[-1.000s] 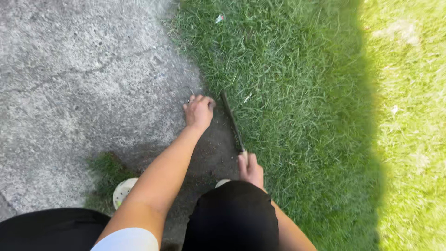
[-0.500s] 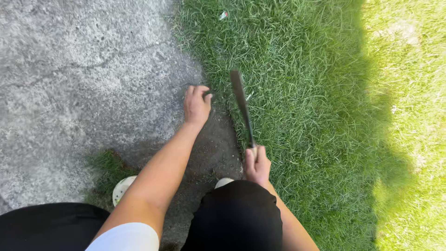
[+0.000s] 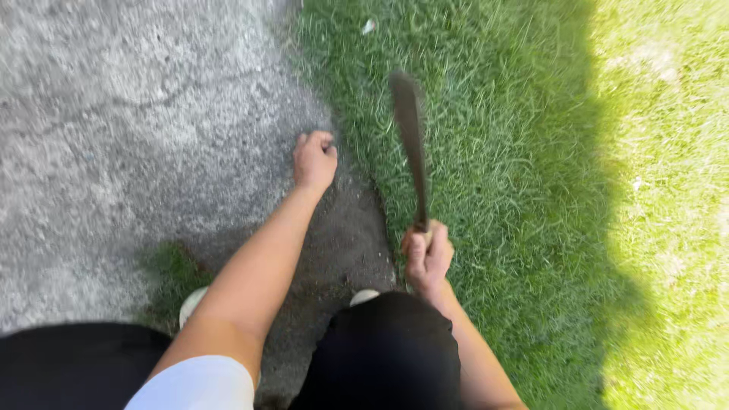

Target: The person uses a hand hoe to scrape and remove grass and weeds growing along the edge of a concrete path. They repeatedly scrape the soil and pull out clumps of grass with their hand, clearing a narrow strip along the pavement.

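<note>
My right hand point(image 3: 427, 257) grips the handle of a long dark blade point(image 3: 411, 137), which is raised and blurred, pointing away from me over the grass point(image 3: 493, 152). My left hand point(image 3: 314, 161) rests with curled fingers on the ground at the line where the grass meets the grey pavement point(image 3: 137, 121). A strip of bare dark soil point(image 3: 345, 235) runs along that edge between my two hands.
My knees in black trousers fill the bottom of the view, with the toes of light shoes point(image 3: 191, 304) showing. A small tuft of grass point(image 3: 173, 267) grows on the pavement by my left foot. Sunlit grass point(image 3: 668, 228) lies to the right.
The blade has lifted from lying low along the grass edge to raised over the grass. My right hand moved up with it. My left hand stayed at the edge.
</note>
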